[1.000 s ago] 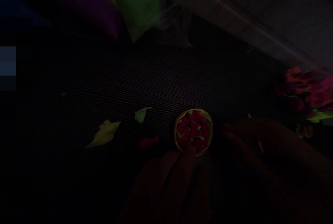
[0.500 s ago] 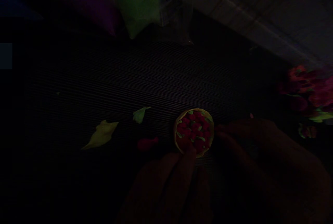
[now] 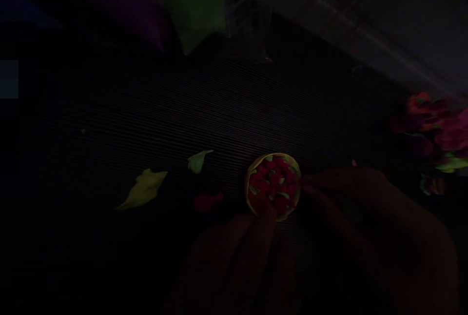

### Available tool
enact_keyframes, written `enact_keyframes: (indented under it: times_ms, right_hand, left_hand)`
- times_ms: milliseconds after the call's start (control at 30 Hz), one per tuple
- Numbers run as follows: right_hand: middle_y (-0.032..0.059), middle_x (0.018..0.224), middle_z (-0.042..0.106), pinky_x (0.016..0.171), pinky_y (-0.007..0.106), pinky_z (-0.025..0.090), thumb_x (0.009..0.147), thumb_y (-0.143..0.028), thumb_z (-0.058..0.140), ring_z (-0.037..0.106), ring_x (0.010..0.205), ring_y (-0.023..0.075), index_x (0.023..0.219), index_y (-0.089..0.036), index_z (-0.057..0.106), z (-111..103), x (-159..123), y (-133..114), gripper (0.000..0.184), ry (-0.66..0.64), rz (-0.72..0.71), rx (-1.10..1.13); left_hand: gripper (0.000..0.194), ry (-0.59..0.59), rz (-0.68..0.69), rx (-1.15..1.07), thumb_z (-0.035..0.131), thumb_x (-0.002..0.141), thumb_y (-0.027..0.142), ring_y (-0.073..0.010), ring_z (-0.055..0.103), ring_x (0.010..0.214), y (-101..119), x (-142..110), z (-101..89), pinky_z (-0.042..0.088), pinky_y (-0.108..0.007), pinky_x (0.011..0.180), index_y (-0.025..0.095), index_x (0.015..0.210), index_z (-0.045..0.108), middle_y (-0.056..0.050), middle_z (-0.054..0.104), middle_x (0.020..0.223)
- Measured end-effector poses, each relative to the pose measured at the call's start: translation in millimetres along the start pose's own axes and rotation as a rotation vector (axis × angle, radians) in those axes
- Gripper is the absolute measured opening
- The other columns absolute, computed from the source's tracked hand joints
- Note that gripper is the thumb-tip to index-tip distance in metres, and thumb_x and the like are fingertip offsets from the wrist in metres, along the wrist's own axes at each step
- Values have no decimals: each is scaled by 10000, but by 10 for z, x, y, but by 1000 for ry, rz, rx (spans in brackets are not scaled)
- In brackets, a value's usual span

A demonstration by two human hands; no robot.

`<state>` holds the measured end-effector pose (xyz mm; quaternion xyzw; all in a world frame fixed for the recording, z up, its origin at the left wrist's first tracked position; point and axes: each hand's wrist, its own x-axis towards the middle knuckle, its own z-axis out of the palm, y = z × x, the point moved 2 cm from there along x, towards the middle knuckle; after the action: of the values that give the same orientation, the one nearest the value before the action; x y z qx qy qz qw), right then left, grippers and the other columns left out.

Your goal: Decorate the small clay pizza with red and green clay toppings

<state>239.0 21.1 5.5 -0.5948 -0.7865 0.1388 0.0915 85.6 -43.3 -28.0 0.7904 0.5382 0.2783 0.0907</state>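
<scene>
The scene is very dark. A small round yellow clay tart [image 3: 272,186] topped with red and green bits lies on a dark ribbed mat [image 3: 219,110]. My left hand [image 3: 241,256] reaches up from below, and a fingertip touches the tart's lower edge. My right hand [image 3: 365,212] comes in from the right, its fingertips pinched together at the tart's right rim. What the pinch holds is too dark to make out.
Loose clay scraps lie left of the tart: a yellow piece [image 3: 144,189], a small green piece [image 3: 197,160] and a red lump [image 3: 207,201]. Purple [image 3: 120,3] and green [image 3: 193,3] clay bags sit at the back. Red and pink clay flowers [image 3: 435,129] stand at the right.
My right hand has moved left from a gap beside the tart until its fingertips reach the right rim. The left hand has barely shifted.
</scene>
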Motion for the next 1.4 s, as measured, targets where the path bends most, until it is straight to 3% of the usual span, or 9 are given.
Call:
enact_keyframes:
  times_ms: [600, 1400]
  right_hand:
    - [-38, 859, 633, 842, 378, 385, 771, -298, 546, 600, 753, 172, 893, -292, 580, -3, -17, 39, 127, 3, 38, 61]
    - [-59, 824, 634, 894, 371, 326, 786, -265, 529, 577, 754, 153, 881, -281, 565, 21, 11, 23, 103, -24, 12, 69]
  left_hand:
    - [231, -3, 4, -4, 442, 816, 290, -177, 512, 985, -5, -21, 1, 410, -305, 821, 231, 971, 602, 10, 574, 1102]
    - [241, -26, -9, -2, 438, 821, 268, -185, 497, 1014, 14, -13, 9, 384, -312, 846, 214, 993, 597, -9, 548, 1144]
